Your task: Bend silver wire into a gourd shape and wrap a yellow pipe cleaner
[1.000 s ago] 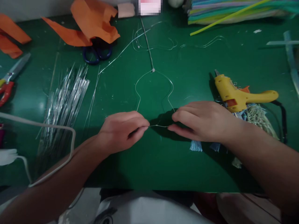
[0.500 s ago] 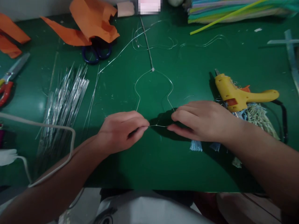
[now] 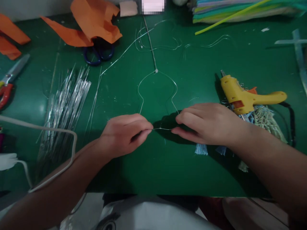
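A thin wire frame [image 3: 177, 85] bent into a rounded outline spans the space between my hands. At its top a whitish blob joins it to a dark straight stem [image 3: 150, 41]. My left hand [image 3: 127, 132] pinches the lower left of the wire, fingers closed. On the lower right, my right hand [image 3: 203, 124] is closed on the same wire with thumb and fingertips. Between the fingertips a short stretch of wire shows, with a small joint in its middle. The parts inside both grips are hidden.
A yellow glue gun [image 3: 240, 94] lies on tassels [image 3: 268, 123] beside my right hand. Left are a bundle of silvery wires [image 3: 67, 108], red-handled scissors [image 3: 9, 81] and a white cable [image 3: 52, 128] crossing my forearm. Orange paper [image 3: 96, 20] and pipe cleaners [image 3: 235, 12] lie at the back.
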### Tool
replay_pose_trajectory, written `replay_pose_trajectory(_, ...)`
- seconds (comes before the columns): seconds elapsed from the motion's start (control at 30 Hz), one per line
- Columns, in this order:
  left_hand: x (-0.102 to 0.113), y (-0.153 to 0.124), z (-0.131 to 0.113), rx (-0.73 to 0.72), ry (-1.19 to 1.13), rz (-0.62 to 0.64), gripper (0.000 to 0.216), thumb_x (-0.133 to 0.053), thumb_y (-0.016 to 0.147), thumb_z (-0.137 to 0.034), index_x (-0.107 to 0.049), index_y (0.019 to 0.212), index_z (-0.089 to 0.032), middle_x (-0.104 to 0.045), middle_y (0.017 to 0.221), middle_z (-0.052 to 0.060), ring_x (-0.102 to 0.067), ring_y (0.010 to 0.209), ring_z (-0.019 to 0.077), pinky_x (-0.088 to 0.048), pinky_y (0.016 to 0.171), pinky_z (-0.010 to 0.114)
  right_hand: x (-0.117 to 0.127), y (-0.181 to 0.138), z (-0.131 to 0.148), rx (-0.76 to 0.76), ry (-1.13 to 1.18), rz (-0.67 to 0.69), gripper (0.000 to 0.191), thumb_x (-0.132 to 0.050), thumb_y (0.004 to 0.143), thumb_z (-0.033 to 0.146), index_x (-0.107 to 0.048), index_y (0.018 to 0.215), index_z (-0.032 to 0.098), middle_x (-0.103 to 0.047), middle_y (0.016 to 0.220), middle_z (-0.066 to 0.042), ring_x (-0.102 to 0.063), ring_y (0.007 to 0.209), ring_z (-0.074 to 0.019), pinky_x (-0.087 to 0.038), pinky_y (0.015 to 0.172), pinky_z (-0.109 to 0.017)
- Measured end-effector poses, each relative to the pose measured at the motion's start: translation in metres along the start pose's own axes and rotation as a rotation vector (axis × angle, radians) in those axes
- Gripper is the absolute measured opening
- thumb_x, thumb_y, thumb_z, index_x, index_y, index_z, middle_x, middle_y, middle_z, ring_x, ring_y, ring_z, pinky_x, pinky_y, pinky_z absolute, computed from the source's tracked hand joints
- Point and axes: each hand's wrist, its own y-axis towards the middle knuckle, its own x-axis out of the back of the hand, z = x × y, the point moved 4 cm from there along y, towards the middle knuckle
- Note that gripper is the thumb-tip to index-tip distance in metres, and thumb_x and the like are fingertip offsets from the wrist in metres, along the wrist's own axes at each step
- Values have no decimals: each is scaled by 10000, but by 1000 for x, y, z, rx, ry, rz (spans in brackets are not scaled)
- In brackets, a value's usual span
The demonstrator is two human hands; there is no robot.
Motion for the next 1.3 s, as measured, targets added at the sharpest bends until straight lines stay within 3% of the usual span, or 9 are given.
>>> replay_pose_trajectory(1.3,-1,1,0,24,14,20,117,-565,903,-177,-670,933,-219,-740,886,-18,-705,814,126,-511,711,232,0,0,-1,-4,3,14,310,-461,991,363,-557,753,189,-577,636,7,-481,551,-126,-314,552,-285)
